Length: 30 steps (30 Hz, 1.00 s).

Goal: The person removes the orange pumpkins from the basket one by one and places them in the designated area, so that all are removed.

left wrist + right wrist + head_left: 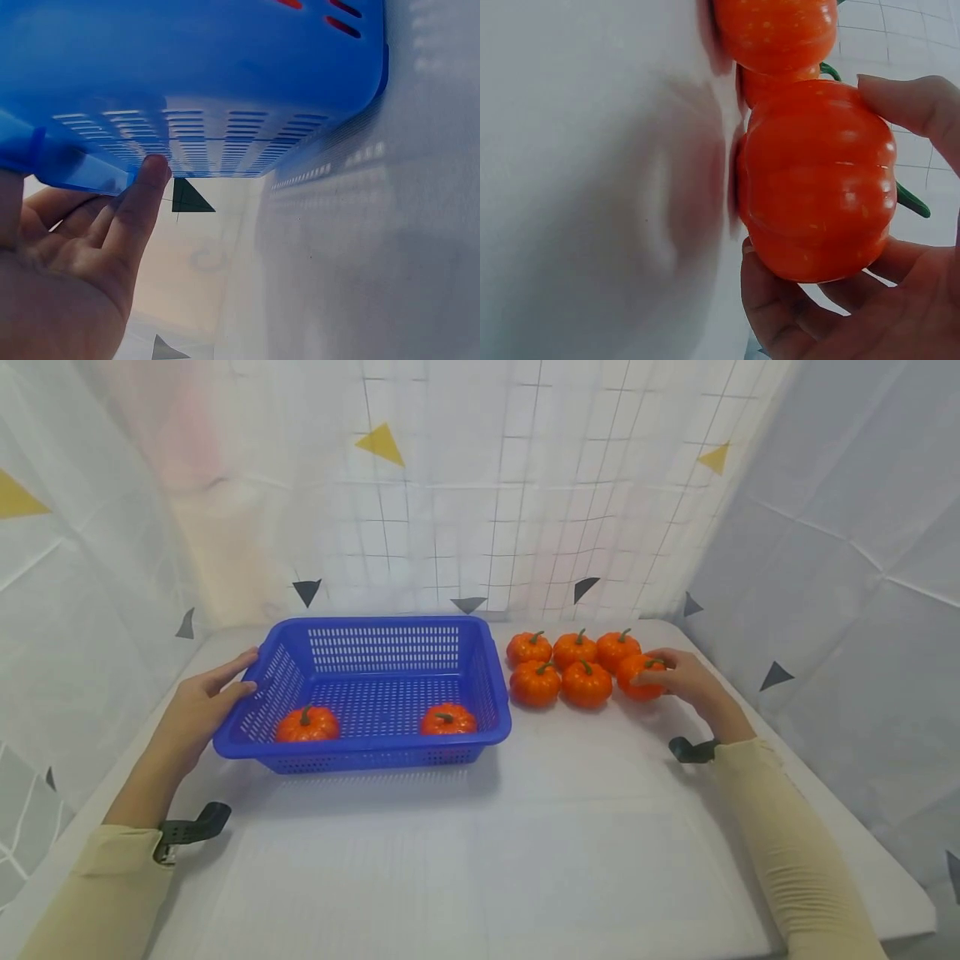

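At the left end of a blue plastic basket (367, 745), my left hand (197, 706) holds the rim. From the left wrist view, its fingers (142, 195) lie against the outside of the slotted wall. Inside the basket sit two small orange pumpkins, one at the front left (307, 725) and one at the front right (448, 720). My right hand (693, 683) grips another orange pumpkin (817, 180) at the right end of the front row, thumb on one side and fingers on the other. That pumpkin's green stem (913, 201) points away from the table.
Several more orange pumpkins stand in two rows right of the basket, among them one in front (536, 685) and one behind (574, 650). They rest on a white table (480, 860). White sheeting (450, 485) with grid lines and triangles hangs behind and at both sides.
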### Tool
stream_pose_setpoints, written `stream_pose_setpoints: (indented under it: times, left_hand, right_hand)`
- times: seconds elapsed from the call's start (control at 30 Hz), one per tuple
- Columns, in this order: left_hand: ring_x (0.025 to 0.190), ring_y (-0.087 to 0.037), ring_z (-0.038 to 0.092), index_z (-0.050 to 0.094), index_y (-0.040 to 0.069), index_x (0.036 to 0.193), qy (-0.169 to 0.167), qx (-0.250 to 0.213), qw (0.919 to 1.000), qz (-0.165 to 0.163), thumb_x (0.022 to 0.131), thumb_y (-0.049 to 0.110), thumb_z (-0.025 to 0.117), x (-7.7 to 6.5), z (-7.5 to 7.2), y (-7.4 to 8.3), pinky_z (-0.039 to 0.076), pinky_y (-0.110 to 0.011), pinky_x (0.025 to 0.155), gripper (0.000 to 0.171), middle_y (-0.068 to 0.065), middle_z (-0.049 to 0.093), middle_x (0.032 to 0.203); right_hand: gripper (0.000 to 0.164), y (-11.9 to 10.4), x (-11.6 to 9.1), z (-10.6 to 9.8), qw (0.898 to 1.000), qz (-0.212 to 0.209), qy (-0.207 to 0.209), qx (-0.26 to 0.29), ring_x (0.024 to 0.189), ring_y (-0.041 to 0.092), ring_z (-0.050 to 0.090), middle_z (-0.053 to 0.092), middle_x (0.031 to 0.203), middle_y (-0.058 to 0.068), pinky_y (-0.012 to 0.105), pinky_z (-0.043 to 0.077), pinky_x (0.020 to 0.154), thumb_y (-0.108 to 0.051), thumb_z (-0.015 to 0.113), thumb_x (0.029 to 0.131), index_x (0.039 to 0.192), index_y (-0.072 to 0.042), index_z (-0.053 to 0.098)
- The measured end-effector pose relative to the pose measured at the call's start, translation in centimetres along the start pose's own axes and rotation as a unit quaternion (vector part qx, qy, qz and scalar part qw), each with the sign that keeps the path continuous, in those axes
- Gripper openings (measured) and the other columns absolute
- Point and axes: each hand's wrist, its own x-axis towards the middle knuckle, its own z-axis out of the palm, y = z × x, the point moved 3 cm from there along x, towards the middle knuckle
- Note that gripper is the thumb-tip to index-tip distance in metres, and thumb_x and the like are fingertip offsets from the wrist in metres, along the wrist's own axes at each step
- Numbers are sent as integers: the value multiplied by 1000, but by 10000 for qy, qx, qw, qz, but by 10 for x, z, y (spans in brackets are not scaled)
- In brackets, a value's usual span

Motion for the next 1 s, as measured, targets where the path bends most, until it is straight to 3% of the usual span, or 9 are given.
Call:
stream_pose_setpoints:
  times: [0.6,1.0]
  left_hand:
    - [149,-51,27,31,17,163,-11,34,10000,93,110,41,51,0,0,3,33,-70,108,62,-18,28,167]
    - [150,-51,24,31,15,163,-57,-2,9999,92,110,39,51,-2,0,3,30,-72,110,62,-19,27,167]
  right_hand:
    - [86,8,3,7,9998,-43,-70,-199,129,44,41,38,152,29,63,38,112,-46,75,93,153,4,37]
    - [89,5,3,11,9987,-19,-69,-501,132,48,39,37,152,32,69,35,111,-50,75,92,153,4,38]
